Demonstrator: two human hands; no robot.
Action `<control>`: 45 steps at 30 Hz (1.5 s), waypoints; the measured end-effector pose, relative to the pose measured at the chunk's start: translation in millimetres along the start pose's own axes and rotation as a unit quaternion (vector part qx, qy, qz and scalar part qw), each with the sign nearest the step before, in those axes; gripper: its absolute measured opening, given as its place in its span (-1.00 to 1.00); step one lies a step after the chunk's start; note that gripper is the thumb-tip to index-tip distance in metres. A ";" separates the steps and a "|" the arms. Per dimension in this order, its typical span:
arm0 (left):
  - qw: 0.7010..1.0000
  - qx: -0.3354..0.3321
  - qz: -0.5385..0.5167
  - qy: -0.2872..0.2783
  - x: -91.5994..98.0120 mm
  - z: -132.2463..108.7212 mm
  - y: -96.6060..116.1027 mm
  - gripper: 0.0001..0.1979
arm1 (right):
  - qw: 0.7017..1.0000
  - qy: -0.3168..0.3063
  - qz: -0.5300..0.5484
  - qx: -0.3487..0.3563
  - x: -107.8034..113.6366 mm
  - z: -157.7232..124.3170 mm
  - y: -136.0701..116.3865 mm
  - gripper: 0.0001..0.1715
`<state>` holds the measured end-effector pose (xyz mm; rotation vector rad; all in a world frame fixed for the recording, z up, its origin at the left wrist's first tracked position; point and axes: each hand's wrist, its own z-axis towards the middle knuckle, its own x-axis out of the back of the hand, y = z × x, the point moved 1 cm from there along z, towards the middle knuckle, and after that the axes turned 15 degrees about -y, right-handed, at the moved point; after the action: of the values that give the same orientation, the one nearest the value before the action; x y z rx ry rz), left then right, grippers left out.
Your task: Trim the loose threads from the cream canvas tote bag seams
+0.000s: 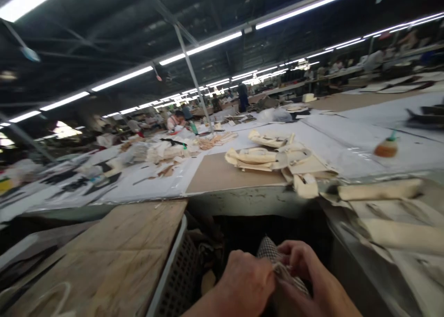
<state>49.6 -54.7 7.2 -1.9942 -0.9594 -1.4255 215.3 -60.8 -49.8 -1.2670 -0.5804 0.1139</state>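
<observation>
Low in the head view, my left hand (247, 277) and my right hand (307, 271) are close together over a dark gap below the table edge. Between them is a piece of checked fabric (268, 250), dark and light, bunched where the fingers meet. My left hand is closed with its fingers pressed on the near fold. The fingers of my right hand curl round the fabric's other side. The lower part of the fabric is hidden by the hands and blurred.
A worktable (239, 194) spans the front, bearing cream fabric pieces (256, 157) and a glue bottle (386, 146). To the left stand a wooden board (114, 247) and a plastic basket (175, 266). More cream pieces (398, 234) lie at right. People work far back.
</observation>
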 end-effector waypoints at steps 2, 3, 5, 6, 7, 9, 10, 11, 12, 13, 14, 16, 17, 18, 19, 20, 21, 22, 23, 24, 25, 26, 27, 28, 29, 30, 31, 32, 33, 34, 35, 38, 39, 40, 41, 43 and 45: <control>0.996 0.047 -0.072 0.032 1.3 -3.7 -2.7 -0.75 | 0.998 0.035 0.018 -0.050 -0.9 -5.4 -9.7 -0.70; 0.993 0.051 -0.101 0.036 1.1 -4.6 -4.2 -0.74 | 0.996 0.049 0.028 -0.075 -2.4 -7.4 -12.6 -0.61; 0.989 0.048 -0.133 0.041 1.0 -4.7 -6.1 -0.72 | 0.992 0.052 0.052 -0.104 -5.4 -10.1 -16.2 -0.53; 0.988 0.041 -0.140 0.042 1.3 -4.3 -6.3 -0.73 | 0.991 0.046 0.062 -0.109 -5.9 -11.0 -17.6 -0.52; 0.988 0.036 -0.146 0.044 1.9 -3.8 -6.2 -0.73 | 0.991 0.038 0.067 -0.111 -5.5 -11.6 -19.0 -0.54; 0.984 0.026 -0.168 0.048 3.3 -2.4 -6.0 -0.76 | 0.992 0.019 0.063 -0.109 -2.3 -12.1 -21.8 -0.59; 0.982 0.021 -0.183 0.051 3.8 -1.6 -6.2 -0.77 | 0.993 0.010 0.055 -0.108 0.0 -12.1 -23.1 -0.62; 0.978 0.015 -0.200 0.053 3.9 -0.7 -6.6 -0.78 | 0.993 0.001 0.048 -0.108 2.3 -12.1 -24.3 -0.64; 0.975 0.008 -0.218 0.053 3.6 0.1 -7.3 -0.79 | 0.993 -0.008 0.042 -0.109 4.4 -12.2 -25.1 -0.64; 0.971 -0.002 -0.233 0.055 3.0 0.9 -8.0 -0.79 | 0.993 -0.016 0.038 -0.111 5.9 -12.5 -25.7 -0.63; 0.967 -0.012 -0.247 0.058 2.1 1.6 -8.8 -0.80 | 0.993 -0.021 0.037 -0.113 6.8 -13.0 -26.0 -0.62; 0.961 -0.033 -0.269 0.063 0.2 2.8 -10.2 -0.77 | 0.992 -0.021 0.034 -0.117 7.1 -14.5 -25.6 -0.60; 0.958 -0.041 -0.276 0.065 -0.4 3.3 -10.6 -0.76 | 0.993 -0.015 0.031 -0.116 6.7 -15.4 -25.2 -0.60; 0.957 -0.044 -0.281 0.063 -0.7 3.7 -10.8 -0.77 | 0.993 -0.007 0.026 -0.115 6.3 -16.1 -24.7 -0.61; 0.956 -0.044 -0.283 0.058 -0.4 4.1 -10.8 -0.79 | 0.993 0.000 0.021 -0.113 6.1 -16.7 -24.3 -0.62; 0.956 -0.041 -0.285 0.052 0.6 4.5 -10.7 -0.81 | 0.993 0.004 0.016 -0.113 6.1 -17.0 -24.0 -0.64; 0.956 -0.034 -0.287 0.046 2.1 4.8 -10.7 -0.84 | 0.993 0.005 0.012 -0.115 6.6 -17.1 -23.8 -0.65; 0.956 -0.028 -0.290 0.039 4.0 5.2 -10.9 -0.86 | 0.993 0.003 0.011 -0.119 7.7 -17.0 -23.8 -0.65; 0.955 -0.023 -0.295 0.033 6.3 5.5 -11.4 -0.87 | 0.992 -0.003 0.014 -0.125 9.5 -16.6 -24.0 -0.66; 0.952 -0.023 -0.303 0.026 8.7 5.9 -12.3 -0.88 | 0.991 -0.011 0.022 -0.131 11.7 -16.0 -24.5 -0.66; 0.949 -0.027 -0.312 0.019 11.0 6.5 -13.5 -0.90 | 0.990 -0.021 0.035 -0.135 14.5 -15.3 -25.3 -0.67; 0.946 -0.034 -0.321 0.012 13.1 7.2 -15.1 -0.91 | 0.989 -0.034 0.053 -0.137 17.4 -14.3 -26.4 -0.67; 0.944 -0.043 -0.328 0.004 14.8 8.1 -17.0 -0.92 | 0.987 -0.047 0.071 -0.139 20.5 -13.3 -27.7 -0.68; 0.941 -0.052 -0.335 -0.004 16.2 9.1 -19.1 -0.92 | 0.984 -0.059 0.087 -0.140 23.4 -12.3 -29.1 -0.69; 0.938 -0.060 -0.343 -0.011 17.3 10.3 -21.2 -0.92 | 0.982 -0.069 0.102 -0.140 26.0 -11.3 -30.6 -0.70; 0.934 -0.069 -0.350 -0.021 18.1 11.6 -23.2 -0.92 | 0.981 -0.077 0.113 -0.140 28.1 -10.5 -31.9 -0.71; 0.931 -0.077 -0.357 -0.029 18.7 12.8 -24.9 -0.92 | 0.980 -0.083 0.118 -0.140 29.7 -9.8 -33.0 -0.72; 0.927 -0.083 -0.363 -0.037 19.2 14.0 -26.2 -0.93 | 0.980 -0.086 0.117 -0.138 30.7 -9.3 -33.7 -0.73; 0.925 -0.086 -0.368 -0.043 19.5 15.1 -27.2 -0.95 | 0.981 -0.086 0.107 -0.137 31.1 -9.0 -34.0 -0.75; 0.924 -0.083 -0.371 -0.045 19.9 16.1 -27.8 -0.96 | 0.983 -0.082 0.089 -0.136 31.2 -9.0 -33.7 -0.78; 0.924 -0.077 -0.371 -0.044 20.2 17.1 -28.0 -0.95 | 0.986 -0.073 0.063 -0.132 31.0 -9.2 -33.0 -0.80; 0.931 -0.060 -0.359 -0.029 20.6 19.2 -26.8 -0.90 | 0.994 -0.049 -0.015 -0.101 29.0 -10.9 -28.5 -0.79; 0.933 -0.057 -0.353 -0.024 20.5 19.7 -25.8 -0.90 | 0.994 -0.048 -0.037 -0.089 28.1 -11.7 -26.5 -0.77; 0.935 -0.056 -0.349 -0.020 20.4 19.9 -24.7 -0.89 | 0.994 -0.051 -0.060 -0.077 27.2 -12.5 -24.4 -0.77; 0.937 -0.054 -0.346 -0.018 20.3 19.9 -23.5 -0.89 | 0.992 -0.053 -0.087 -0.068 26.3 -13.3 -22.6 -0.77; 0.939 -0.046 -0.341 -0.010 20.1 19.3 -21.2 -0.88 | 0.986 -0.049 -0.151 -0.054 24.2 -14.6 -19.9 -0.78; 0.941 -0.034 -0.338 0.000 20.3 18.1 -18.9 -0.87 | 0.974 -0.034 -0.218 -0.044 21.2 -15.3 -18.9 -0.78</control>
<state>49.6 -24.4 20.6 -1.7797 -1.7259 -1.8135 236.2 -71.6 -27.7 -1.1968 -0.9183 -0.2366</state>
